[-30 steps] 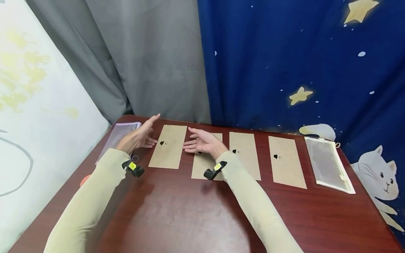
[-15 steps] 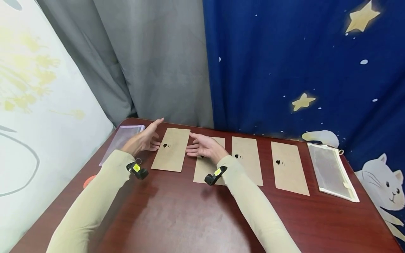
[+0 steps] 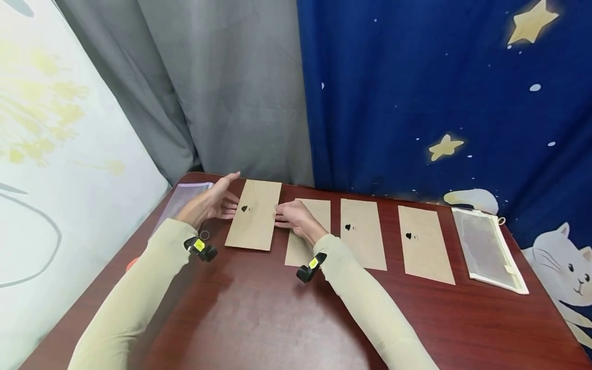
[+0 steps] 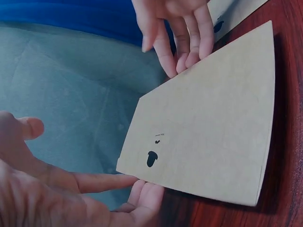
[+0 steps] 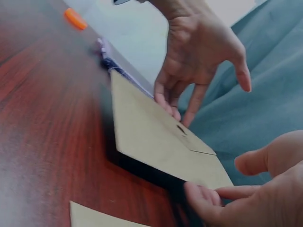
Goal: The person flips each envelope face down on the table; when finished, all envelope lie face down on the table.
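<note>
Fingers extended, your left hand (image 3: pixel 214 202) and right hand (image 3: pixel 297 217) have raised the leftmost paper (image 3: pixel 257 218) near the counter's (image 3: pixel 259 308) far edge.

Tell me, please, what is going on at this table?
A person is handling the leftmost tan paper piece, which appears raised off the table. The left grip touches its left edge and the right grip its right edge. Three similar pieces lie in a row to the right, then a white-edged mesh pouch; a purple-edged pouch lies to the left.
</note>
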### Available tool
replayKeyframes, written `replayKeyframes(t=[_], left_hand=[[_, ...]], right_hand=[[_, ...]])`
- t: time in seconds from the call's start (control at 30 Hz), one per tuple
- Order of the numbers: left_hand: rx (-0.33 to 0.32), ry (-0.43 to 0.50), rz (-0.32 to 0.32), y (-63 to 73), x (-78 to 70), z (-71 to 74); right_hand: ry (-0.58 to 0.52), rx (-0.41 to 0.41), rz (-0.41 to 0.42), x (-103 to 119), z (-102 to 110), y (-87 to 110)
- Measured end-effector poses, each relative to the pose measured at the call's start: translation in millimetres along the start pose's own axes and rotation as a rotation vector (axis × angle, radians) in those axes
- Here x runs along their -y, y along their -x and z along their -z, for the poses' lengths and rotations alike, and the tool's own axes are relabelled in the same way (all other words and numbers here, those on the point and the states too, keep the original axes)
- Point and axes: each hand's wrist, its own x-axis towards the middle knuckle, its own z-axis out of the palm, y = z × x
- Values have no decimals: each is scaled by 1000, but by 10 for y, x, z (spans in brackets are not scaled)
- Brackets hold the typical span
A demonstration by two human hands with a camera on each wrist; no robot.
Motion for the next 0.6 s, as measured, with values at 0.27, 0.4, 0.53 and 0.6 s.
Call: replayKeyframes(t=[0.27,0.4,0.53,0.6], left_hand=[[11,-51,-96,93,39,31],[11,-72,-173,122,73,29],[-19,-19,-237,154,95,24],[-43,15,-269,169,96,22]], right_hand=[[7,-205,174,-79,-54,24],[-31,-263,208,-96,-63,25],[-72,-268,191,-101,-57,35],[-88,-262,184,-104,-50,35]])
